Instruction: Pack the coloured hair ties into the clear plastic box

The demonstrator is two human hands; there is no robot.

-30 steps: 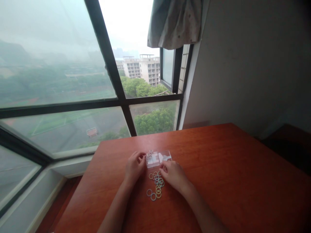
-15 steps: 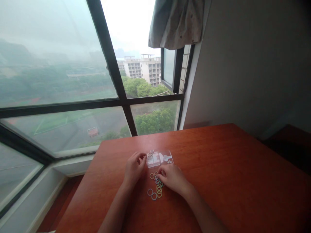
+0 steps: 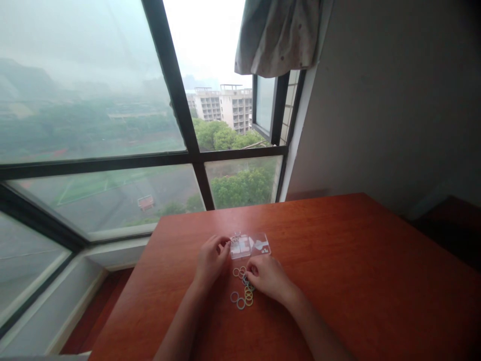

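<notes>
Covering more rings (image 3: 248, 295) than before, right hand (image 3: 268, 276), left hand (image 3: 211, 256) at clear box (image 3: 241, 253), grips unclear.

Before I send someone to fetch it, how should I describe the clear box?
Find the reddish table by the window, then the left hand. Just right of it sits the clear box, rectangular, unlike the loose round rings nearer the camera.
</notes>
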